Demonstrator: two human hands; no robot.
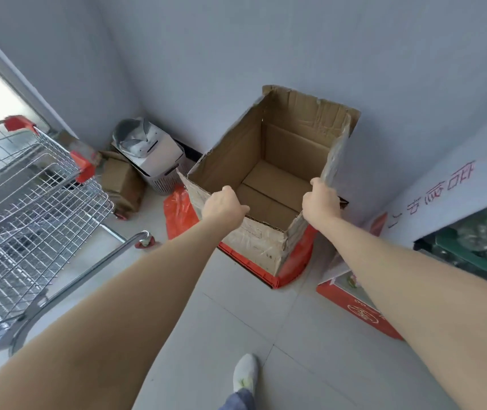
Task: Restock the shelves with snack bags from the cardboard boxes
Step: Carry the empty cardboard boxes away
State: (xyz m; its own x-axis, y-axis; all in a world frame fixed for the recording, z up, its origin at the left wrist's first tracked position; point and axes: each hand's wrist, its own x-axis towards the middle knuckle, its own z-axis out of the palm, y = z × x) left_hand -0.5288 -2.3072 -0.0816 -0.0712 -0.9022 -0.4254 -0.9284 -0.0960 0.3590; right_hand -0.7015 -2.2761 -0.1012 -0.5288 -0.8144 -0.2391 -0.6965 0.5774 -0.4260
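Brown cardboard box point(268, 173) on a red crate point(292, 270), pale grey walls and floor.
At nine o'clock, a silver wire-grid trolley point(29, 202) with red corner guards is seen. At three o'clock, a white carton point(455, 184) is printed with red characters; at four o'clock, a red carton point(354, 309) carries white markings. At six o'clock, a white shoe point(245, 372) is shown.

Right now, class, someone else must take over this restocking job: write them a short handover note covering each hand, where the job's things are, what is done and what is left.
Left hand: grip closed on the near-left rim of the open cardboard box.
Right hand: grip closed on the box's right flap edge.
The box sits on a red tray by the wall; no snack bags show inside it.
Shopping cart stands to the left.
Done: this box looks emptied.
Left: clear it away, then find a full box; no shelves are in view.
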